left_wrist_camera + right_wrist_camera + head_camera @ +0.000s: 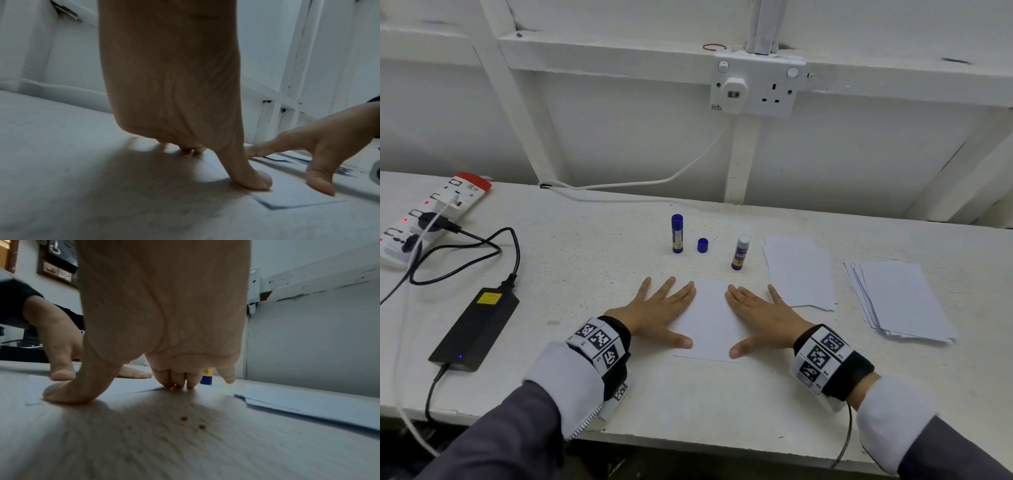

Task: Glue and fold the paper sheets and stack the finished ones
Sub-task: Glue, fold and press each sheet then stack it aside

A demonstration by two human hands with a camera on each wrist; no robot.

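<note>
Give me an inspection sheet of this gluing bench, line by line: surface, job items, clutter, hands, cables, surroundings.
Surface: white table, scuffed, small brown specks near the right hand.
Job's things: folded paper sheet under both hands; capped glue stick, loose blue cap and uncapped glue stick upright behind it; flat sheets and a fanned paper stack to the right.
Clutter: nothing seen.
Grippers: left hand and right hand flat, fingers straight, pressing the sheet's edges.
Cables: power strip, black adapter and leads at left.
Surroundings: white wall, wall socket.
</note>
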